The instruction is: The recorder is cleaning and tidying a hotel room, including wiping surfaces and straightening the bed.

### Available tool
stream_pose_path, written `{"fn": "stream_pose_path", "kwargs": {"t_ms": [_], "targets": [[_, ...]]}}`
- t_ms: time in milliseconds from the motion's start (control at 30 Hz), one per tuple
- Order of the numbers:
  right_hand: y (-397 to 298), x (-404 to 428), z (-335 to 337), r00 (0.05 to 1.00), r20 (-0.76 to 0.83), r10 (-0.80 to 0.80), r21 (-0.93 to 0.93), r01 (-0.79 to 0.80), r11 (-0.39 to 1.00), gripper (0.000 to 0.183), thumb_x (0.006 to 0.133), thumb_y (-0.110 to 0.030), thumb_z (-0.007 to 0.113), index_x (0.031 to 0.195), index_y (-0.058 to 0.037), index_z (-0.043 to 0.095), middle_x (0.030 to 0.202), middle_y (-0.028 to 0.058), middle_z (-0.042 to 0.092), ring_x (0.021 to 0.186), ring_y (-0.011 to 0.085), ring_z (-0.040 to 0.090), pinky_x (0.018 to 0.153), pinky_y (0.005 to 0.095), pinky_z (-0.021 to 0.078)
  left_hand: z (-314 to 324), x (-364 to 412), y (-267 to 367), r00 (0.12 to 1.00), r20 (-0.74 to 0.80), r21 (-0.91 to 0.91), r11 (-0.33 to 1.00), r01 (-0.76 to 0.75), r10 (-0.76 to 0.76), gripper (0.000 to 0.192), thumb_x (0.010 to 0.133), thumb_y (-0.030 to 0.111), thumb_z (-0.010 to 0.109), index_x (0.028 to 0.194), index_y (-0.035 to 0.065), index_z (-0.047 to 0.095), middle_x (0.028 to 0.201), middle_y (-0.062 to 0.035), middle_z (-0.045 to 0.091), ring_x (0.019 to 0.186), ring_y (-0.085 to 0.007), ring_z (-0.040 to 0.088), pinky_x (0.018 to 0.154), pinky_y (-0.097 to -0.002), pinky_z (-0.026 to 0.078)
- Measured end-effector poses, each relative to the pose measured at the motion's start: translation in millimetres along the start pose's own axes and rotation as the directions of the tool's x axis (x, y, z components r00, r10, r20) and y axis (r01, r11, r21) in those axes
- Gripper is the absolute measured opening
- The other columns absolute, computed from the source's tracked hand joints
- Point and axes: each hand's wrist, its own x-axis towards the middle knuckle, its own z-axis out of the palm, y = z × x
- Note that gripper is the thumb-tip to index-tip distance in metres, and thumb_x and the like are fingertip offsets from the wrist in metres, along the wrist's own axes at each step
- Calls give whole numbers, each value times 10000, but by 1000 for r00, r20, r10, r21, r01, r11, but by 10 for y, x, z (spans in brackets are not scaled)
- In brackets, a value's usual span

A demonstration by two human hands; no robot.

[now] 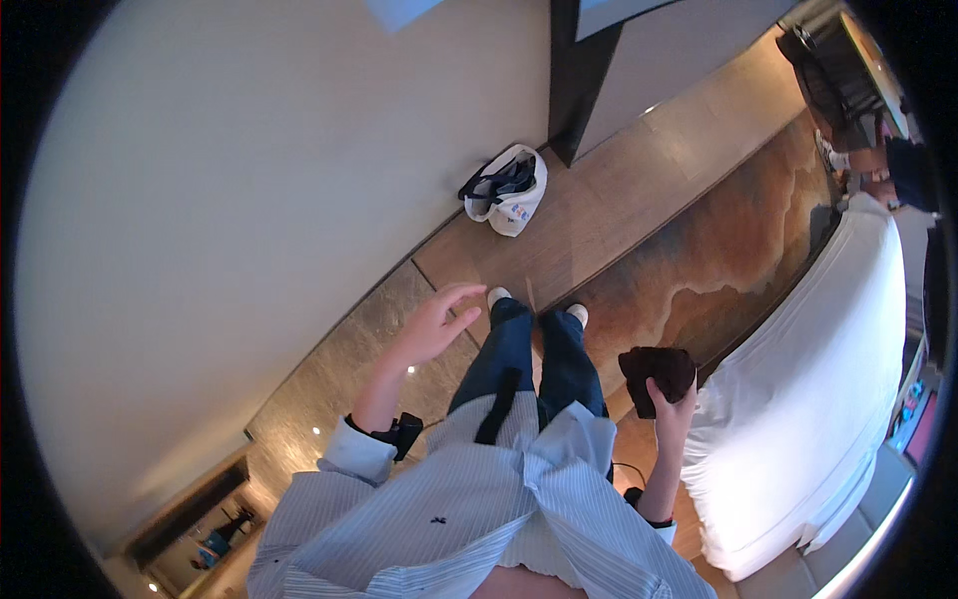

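My right hand grips a dark brown folded item, perhaps cloth or a soft pouch; its exact kind cannot be told. It is held up in front of me, beside the corner of a bed with a white sheet. My left hand is raised over the floor on the left, fingers apart, with nothing in it. A white tote bag with dark handles and a small print stands on the wooden floor against the wall, ahead of my feet.
A brown patterned carpet runs along the bed. The pale wall is at left, with a dark panel edge beyond the bag. A person's legs and a dark chair are at far right. A framed mirror is lower left.
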Motion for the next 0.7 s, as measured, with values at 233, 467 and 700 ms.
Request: {"fn": "stream_pose_path", "kwargs": {"t_ms": [233, 467, 700], "targets": [[271, 163, 159, 989, 40, 142, 20, -143, 990, 492, 657, -59, 708, 1083, -4, 468, 967, 100, 582, 901, 182, 565, 815, 299, 439, 21, 1391, -1106, 992, -122, -13, 1000, 1, -2, 407, 837, 145, 570, 1208, 41, 440, 1220, -134, 473, 1144, -260, 458, 946, -350, 379], [575, 59, 303, 948, 65, 310, -49, -308, 950, 533, 629, -77, 722, 1092, -10, 466, 984, 109, 589, 960, 200, 566, 855, 321, 425, -53, 2613, -2381, 894, -440, 12, 995, 101, -85, 617, 713, 212, 690, 1206, -21, 400, 1158, -218, 459, 1107, -315, 458, 924, -379, 377], [533, -139, 195, 870, -107, 482, -47, -489, 871, 561, 616, -42, 722, 1114, -6, 466, 995, 107, 594, 961, 189, 562, 865, 325, 421, 212, 3425, -2956, 899, -435, 255, 964, 77, 43, 775, 639, 223, 731, 1232, -81, 335, 1245, -260, 379, 1176, -367, 356, 1008, -394, 279]]}}
